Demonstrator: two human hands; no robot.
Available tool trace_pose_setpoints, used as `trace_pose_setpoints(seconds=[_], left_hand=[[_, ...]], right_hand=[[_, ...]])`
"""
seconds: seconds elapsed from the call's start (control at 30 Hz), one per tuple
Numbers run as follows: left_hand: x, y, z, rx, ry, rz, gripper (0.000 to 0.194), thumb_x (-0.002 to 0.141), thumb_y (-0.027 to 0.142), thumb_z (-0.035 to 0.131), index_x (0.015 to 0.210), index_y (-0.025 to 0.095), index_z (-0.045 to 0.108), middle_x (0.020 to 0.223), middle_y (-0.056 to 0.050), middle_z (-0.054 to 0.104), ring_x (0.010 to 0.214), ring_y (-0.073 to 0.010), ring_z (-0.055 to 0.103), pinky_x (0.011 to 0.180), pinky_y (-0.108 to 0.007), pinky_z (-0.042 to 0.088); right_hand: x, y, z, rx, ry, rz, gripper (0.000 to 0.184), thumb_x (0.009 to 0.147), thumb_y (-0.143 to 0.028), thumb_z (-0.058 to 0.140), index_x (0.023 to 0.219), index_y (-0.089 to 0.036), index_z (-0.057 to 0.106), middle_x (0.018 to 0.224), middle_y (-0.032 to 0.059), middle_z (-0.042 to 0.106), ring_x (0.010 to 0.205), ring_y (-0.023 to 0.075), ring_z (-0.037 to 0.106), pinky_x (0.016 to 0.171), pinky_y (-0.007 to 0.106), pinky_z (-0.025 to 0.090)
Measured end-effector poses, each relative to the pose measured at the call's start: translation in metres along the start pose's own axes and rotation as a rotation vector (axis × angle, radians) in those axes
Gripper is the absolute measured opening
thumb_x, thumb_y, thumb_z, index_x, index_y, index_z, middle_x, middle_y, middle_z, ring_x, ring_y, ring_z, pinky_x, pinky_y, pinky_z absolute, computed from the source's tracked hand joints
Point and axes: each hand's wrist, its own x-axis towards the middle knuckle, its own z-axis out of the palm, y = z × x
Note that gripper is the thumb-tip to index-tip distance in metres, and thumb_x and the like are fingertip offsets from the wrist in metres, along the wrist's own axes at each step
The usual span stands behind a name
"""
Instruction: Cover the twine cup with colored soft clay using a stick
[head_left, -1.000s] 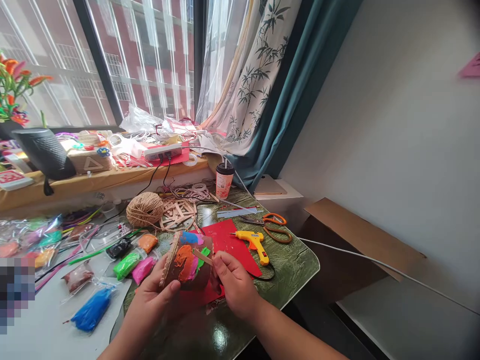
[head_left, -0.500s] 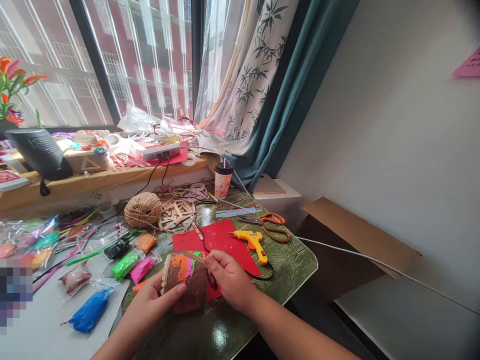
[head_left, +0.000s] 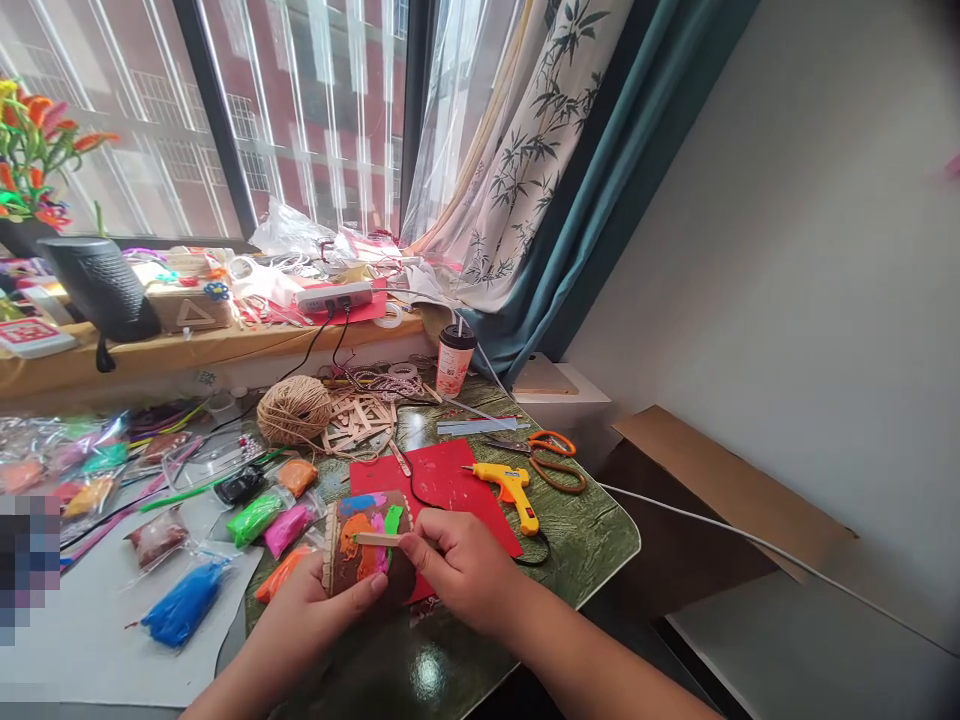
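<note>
My left hand [head_left: 330, 600] is closed round a brown, rounded piece [head_left: 346, 578] with a pale beaded rim, its thumb pressed on the lower front. Smears of orange, pink, green and blue clay [head_left: 366, 530] lie on the brown surface. Between the thumb and fingers of my right hand [head_left: 454, 560] is a flat wooden craft stick [head_left: 375, 539]. The stick's tip rests on or just over the orange patch; I cannot tell whether it touches. A red sheet [head_left: 442, 490] lies under and behind the piece. My left hand hides part of the piece's lower left.
A yellow glue gun [head_left: 506, 488] and orange-handled scissors [head_left: 556, 462] lie to the right. Bagged clay, including a blue bag [head_left: 184, 603], spreads over the left side. Behind are a twine ball [head_left: 294, 410], wooden sticks [head_left: 358, 422] and a paper cup [head_left: 454, 365].
The brown piece has turned, so blue and more orange and pink now show. The stick has moved down and left onto the orange area. The whole view has shifted slightly.
</note>
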Motion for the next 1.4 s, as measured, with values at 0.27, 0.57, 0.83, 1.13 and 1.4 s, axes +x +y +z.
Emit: trace_pose_setpoints(seconds=[0.27, 0.57, 0.83, 1.13, 1.4], left_hand=[[0.009, -0.010, -0.011, 0.198, -0.124, 0.041, 0.048, 0.075, 0.062, 0.086, 0.094, 0.018, 0.084, 0.084, -0.007, 0.082, 0.076, -0.0253, 0.071, 0.071, -0.032, 0.057], [0.007, -0.018, -0.019, 0.433, -0.053, 0.175, 0.048, 0.084, 0.063, 0.077, 0.105, 0.020, 0.085, 0.103, -0.008, 0.086, 0.092, -0.0299, 0.077, 0.081, -0.035, 0.060], [0.011, -0.024, -0.024, 0.487, -0.069, 0.185, 0.054, 0.088, 0.065, 0.073, 0.115, 0.019, 0.084, 0.112, -0.011, 0.086, 0.102, -0.0326, 0.078, 0.089, -0.039, 0.063], [0.009, -0.018, -0.017, 0.522, -0.050, 0.204, 0.052, 0.085, 0.069, 0.070, 0.095, 0.020, 0.085, 0.094, -0.008, 0.086, 0.083, -0.0288, 0.078, 0.069, -0.032, 0.060], [0.009, -0.016, -0.017, 0.544, -0.107, 0.205, 0.052, 0.086, 0.070, 0.066, 0.094, 0.021, 0.084, 0.082, -0.007, 0.082, 0.081, -0.0282, 0.076, 0.073, -0.034, 0.061]], right_hand=[[-0.001, 0.005, 0.001, 0.034, -0.021, 0.128, 0.049, 0.102, -0.052, 0.063, 0.067, -0.023, 0.044, 0.063, -0.0053, 0.041, 0.061, 0.0142, 0.036, 0.057, 0.029, 0.026], [-0.001, 0.006, 0.004, 0.065, -0.019, 0.132, 0.048, 0.099, -0.056, 0.063, 0.068, -0.023, 0.045, 0.064, -0.0047, 0.043, 0.063, 0.0148, 0.039, 0.059, 0.029, 0.028], [-0.002, 0.003, 0.003, 0.003, 0.024, 0.094, 0.046, 0.101, -0.053, 0.060, 0.069, -0.023, 0.045, 0.063, -0.0046, 0.044, 0.062, 0.0147, 0.040, 0.058, 0.029, 0.028], [0.000, 0.006, 0.003, 0.058, 0.015, 0.129, 0.055, 0.098, -0.064, 0.065, 0.069, -0.023, 0.046, 0.063, -0.0050, 0.043, 0.063, 0.0146, 0.038, 0.059, 0.029, 0.028], [0.000, 0.008, 0.003, 0.113, 0.009, 0.143, 0.058, 0.096, -0.069, 0.068, 0.068, -0.023, 0.045, 0.064, -0.0055, 0.041, 0.063, 0.0144, 0.038, 0.059, 0.028, 0.029]])
